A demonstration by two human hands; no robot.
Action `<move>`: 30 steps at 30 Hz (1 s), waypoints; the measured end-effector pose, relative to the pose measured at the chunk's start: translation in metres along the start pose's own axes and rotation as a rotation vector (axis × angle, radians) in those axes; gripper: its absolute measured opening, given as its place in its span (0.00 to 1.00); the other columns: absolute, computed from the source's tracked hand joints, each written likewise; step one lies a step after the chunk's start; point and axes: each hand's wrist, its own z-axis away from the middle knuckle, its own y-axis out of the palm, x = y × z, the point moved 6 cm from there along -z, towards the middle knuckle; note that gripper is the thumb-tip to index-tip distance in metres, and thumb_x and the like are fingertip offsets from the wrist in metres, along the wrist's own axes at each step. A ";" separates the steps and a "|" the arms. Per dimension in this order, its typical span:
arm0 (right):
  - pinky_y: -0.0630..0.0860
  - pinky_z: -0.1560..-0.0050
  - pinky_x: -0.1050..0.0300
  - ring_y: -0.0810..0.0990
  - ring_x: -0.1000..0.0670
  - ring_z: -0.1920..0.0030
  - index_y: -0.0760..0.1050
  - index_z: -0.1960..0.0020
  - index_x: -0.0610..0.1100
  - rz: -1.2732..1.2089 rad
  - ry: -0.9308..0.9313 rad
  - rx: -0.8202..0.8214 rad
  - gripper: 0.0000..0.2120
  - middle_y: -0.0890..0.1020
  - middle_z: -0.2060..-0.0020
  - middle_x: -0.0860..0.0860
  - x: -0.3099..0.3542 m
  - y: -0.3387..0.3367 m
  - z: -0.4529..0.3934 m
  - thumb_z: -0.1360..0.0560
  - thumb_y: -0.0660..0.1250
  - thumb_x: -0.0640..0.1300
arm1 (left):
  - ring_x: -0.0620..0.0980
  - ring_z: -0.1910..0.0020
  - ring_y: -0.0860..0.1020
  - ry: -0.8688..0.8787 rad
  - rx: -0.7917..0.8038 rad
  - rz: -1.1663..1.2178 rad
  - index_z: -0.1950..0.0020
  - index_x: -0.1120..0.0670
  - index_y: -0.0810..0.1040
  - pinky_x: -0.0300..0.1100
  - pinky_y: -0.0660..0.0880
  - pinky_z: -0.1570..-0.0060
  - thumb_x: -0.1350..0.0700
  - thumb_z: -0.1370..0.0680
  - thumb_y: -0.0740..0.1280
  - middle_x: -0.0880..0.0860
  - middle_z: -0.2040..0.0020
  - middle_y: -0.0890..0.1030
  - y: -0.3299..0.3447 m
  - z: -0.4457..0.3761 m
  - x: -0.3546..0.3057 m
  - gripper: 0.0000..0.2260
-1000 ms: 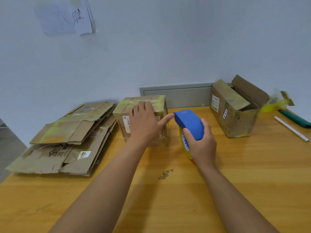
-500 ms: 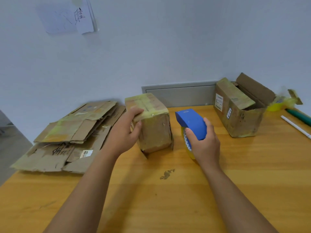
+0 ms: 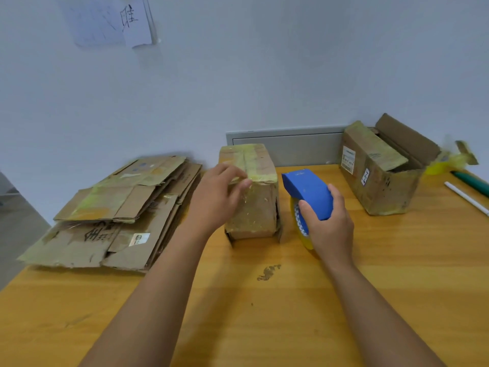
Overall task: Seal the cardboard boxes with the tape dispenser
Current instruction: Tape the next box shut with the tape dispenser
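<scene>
A small cardboard box (image 3: 254, 207), patched with yellowish tape, stands on end in the middle of the wooden table (image 3: 264, 313). My left hand (image 3: 219, 197) grips its upper left edge, fingers over the top. My right hand (image 3: 328, 226) holds the blue tape dispenser (image 3: 309, 192) with its yellow tape roll just right of that box, the dispenser nose level with the box top. A second, larger cardboard box (image 3: 381, 170) sits at the back right with one flap up.
A stack of flattened cardboard (image 3: 113, 213) lies at the left edge of the table. A white pen (image 3: 465, 197), a green object (image 3: 473, 181) and a wad of yellow tape (image 3: 447, 160) lie at the far right. A grey wall panel (image 3: 285, 147) runs behind the boxes.
My left hand has tipped the small box from lying flat up onto its end and turned it square to me. The right hand with the dispenser has stayed almost in place.
</scene>
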 end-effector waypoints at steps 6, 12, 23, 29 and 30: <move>0.72 0.47 0.53 0.74 0.47 0.38 0.62 0.23 0.52 -0.002 -0.006 -0.004 0.34 0.75 0.34 0.50 0.000 -0.002 0.002 0.25 0.70 0.60 | 0.50 0.52 0.74 -0.107 -0.010 -0.012 0.51 0.52 0.76 0.41 0.66 0.60 0.52 0.19 0.64 0.44 0.51 0.74 0.004 -0.001 -0.005 0.04; 0.68 0.50 0.55 0.73 0.50 0.42 0.62 0.24 0.53 -0.003 0.000 -0.003 0.34 0.75 0.35 0.50 0.001 -0.002 0.003 0.25 0.70 0.59 | 0.54 0.29 0.66 0.000 0.177 -0.441 0.32 0.48 0.69 0.58 0.60 0.27 0.43 0.22 0.61 0.51 0.31 0.71 0.021 -0.001 -0.026 0.20; 0.67 0.49 0.56 0.73 0.48 0.39 0.62 0.24 0.55 -0.020 0.027 0.015 0.33 0.74 0.34 0.51 0.003 -0.004 0.003 0.25 0.70 0.61 | 0.57 0.50 0.77 -0.134 -0.082 -0.206 0.37 0.55 0.71 0.47 0.68 0.61 0.46 0.20 0.65 0.53 0.37 0.73 -0.011 -0.004 -0.010 0.17; 0.68 0.49 0.55 0.74 0.46 0.37 0.63 0.24 0.53 -0.038 0.031 -0.015 0.33 0.74 0.33 0.51 0.001 -0.005 0.003 0.25 0.70 0.59 | 0.53 0.49 0.76 -0.470 -0.228 0.184 0.42 0.52 0.65 0.39 0.67 0.62 0.47 0.20 0.67 0.47 0.51 0.75 -0.021 0.039 0.044 0.15; 0.69 0.49 0.54 0.74 0.46 0.37 0.63 0.24 0.52 -0.033 0.029 -0.016 0.33 0.74 0.34 0.51 0.001 -0.004 0.002 0.25 0.70 0.59 | 0.55 0.49 0.77 -0.525 -0.237 0.223 0.40 0.53 0.64 0.38 0.66 0.62 0.46 0.20 0.66 0.47 0.51 0.75 -0.019 0.049 0.051 0.17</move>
